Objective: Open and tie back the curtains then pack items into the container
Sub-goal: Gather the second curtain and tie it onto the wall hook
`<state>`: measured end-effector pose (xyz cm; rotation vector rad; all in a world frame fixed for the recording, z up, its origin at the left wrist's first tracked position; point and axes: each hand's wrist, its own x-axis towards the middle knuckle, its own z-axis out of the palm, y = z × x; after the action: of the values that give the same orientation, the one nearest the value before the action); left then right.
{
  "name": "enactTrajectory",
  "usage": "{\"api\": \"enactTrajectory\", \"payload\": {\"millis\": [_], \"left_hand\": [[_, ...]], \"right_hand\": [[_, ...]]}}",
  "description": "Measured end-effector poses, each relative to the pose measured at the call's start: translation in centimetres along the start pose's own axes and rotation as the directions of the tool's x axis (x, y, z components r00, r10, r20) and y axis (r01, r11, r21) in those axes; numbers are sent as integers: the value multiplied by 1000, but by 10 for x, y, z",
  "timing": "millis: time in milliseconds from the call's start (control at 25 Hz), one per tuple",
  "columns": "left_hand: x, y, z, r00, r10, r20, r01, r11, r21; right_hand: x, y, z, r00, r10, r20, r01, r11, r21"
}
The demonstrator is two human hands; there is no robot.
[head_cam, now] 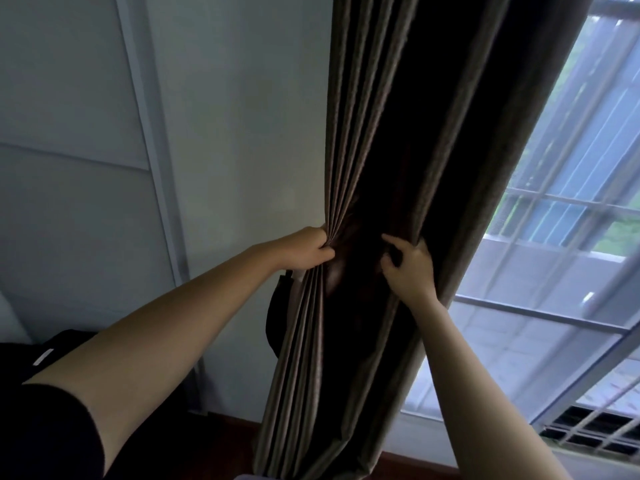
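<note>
The dark, heavy curtain (388, 140) hangs in deep ribbed pleats, bunched between pale wall (242, 133) and barred window (571, 237). The left hand (308, 249) pinches its left pleats, fingers curled into the fabric. The right hand (408, 268) curls round its right edge, forefinger raised.

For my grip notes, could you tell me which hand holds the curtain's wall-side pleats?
The left hand: it grips the curtain pleats beside the wall; the right hand holds the edge by the window.
</note>
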<state>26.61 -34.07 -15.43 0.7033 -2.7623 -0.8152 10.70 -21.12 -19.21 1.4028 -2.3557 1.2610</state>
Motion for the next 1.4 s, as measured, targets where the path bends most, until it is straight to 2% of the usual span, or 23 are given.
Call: {"api": "enactTrajectory", "payload": {"millis": [80, 200, 360, 520, 800, 1000, 1080, 1200, 1240, 1280, 1320, 1360, 1400], "left_hand": [[0, 0, 1, 1000, -2, -8, 2, 1000, -15], [1, 2, 3, 1000, -12, 3, 13, 1000, -19], [3, 5, 4, 1000, -20, 19, 21, 1000, -17], [3, 10, 7, 1000, -14, 20, 14, 1000, -19], [5, 22, 14, 1000, -3, 27, 3, 1000, 3], [7, 31, 27, 997, 18, -81, -13, 998, 61], [8, 35, 28, 993, 49, -106, -39, 995, 93], [6, 32, 19, 996, 17, -84, -11, 997, 77], [5, 27, 17, 997, 5, -72, 1, 997, 74], [5, 21, 16, 998, -6, -69, 10, 997, 70], [4, 16, 15, 997, -9, -74, 14, 998, 66], [4, 10, 14, 997, -6, -79, 11, 998, 63], [3, 6, 14, 997, 6, -77, -1, 999, 54]], "right_hand": [[-11, 18, 23, 988, -38, 147, 45, 998, -48], [-46, 37, 60, 931, -57, 362, 83, 995, -56], [-70, 33, 82, 864, -44, 502, 64, 998, -22], [-74, 26, 90, 839, -70, 539, 86, 996, -4], [-74, 25, 96, 849, -60, 525, 76, 997, -9], [-80, 10, 100, 859, 6, 513, 31, 998, -63], [-87, 3, 103, 837, -25, 546, 78, 994, -73], [-93, 5, 93, 740, -70, 669, 121, 992, -30], [-96, 5, 84, 747, -89, 659, 121, 993, -3], [-99, 4, 74, 832, -133, 539, 147, 989, 17], [-98, 3, 63, 945, -161, 284, 165, 986, 12], [-93, 2, 47, 989, -140, -53, 140, 990, 4], [-86, 2, 29, 923, -76, -377, 87, 996, 14]]}}
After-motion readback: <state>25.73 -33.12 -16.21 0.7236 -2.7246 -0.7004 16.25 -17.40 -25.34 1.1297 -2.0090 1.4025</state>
